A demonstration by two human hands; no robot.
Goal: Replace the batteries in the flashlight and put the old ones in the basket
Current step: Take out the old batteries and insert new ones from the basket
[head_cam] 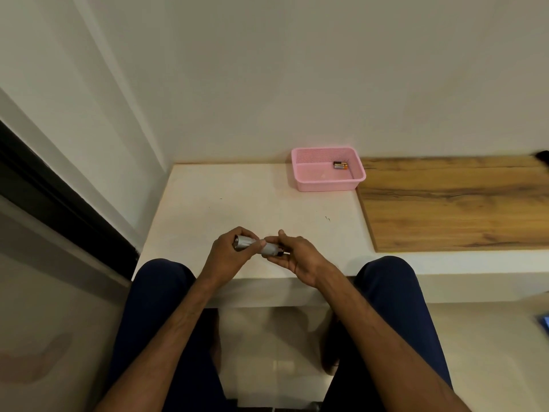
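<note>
Across the top half, plain off-white wall (297, 69), 9 to 3 o'clock. Pale tiled floor (267, 337) at 6 o'clock, between the knees. White counter (237, 197) fills centre frame; its front edge sits just above the person's lap. Wood panel (445, 203) lies on the counter at 3 o'clock, butting the white part. Dark strip (59, 209) runs diagonally at 9 o'clock. Legs in dark blue trousers (154, 307) at 7 and 5 o'clock, bare forearms reaching up from the bottom edge.

Pink basket (326, 185) at 1 o'clock from centre, on the counter's far edge against the wall, its right side just beside the wood panel. Well apart from both hands.

Left hand (228, 257) just below centre at 6 o'clock, grip clamped round the head end of the flashlight (248, 243). Right hand (300, 260) just beside it on the 3 o'clock side, palm turned partly up, thumb raised, grip closed on the flashlight's tail end. Flashlight silver, held roughly level over the counter's near edge, head pointing to 9 o'clock. Small dark part shows at the tail; cannot tell if it is seated or loose.

Batteries (340, 165) lie together in the basket's far right corner, orange-and-dark casing; exact count unclear.
</note>
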